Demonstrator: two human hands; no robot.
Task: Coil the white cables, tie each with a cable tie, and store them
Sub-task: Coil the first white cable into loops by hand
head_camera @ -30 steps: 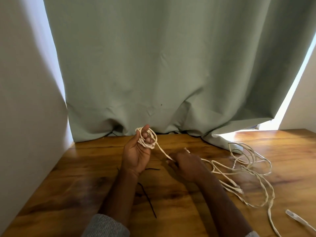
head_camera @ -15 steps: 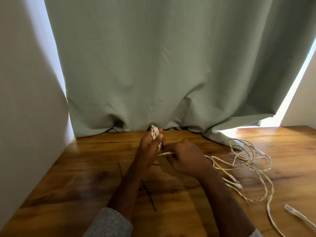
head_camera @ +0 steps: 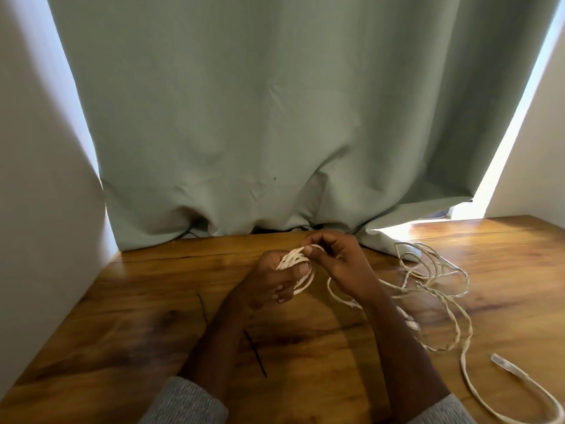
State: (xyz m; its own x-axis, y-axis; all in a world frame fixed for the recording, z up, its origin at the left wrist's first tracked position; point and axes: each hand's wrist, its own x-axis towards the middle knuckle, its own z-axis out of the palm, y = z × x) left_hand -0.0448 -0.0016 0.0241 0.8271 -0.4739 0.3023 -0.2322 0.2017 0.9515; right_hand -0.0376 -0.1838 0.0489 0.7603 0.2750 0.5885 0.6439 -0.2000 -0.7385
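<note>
At frame centre the left hand (head_camera: 269, 280) grips the springy, light white coil (head_camera: 295, 263), the right hand (head_camera: 336, 258) pinching its limp strand; best held across the bundled loops.

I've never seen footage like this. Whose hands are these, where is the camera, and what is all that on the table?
There is no machine here: a person wears a camera on the head, looking down at their own hands. The left hand grips a small coil of white cable, and the right hand pinches the same cable at the top of the coil, laying on another loop. On the wooden table to the right lies a loose tangle of white cable, not yet coiled. Two thin black cable ties lie near the left forearm. A green curtain hangs behind.
</note>
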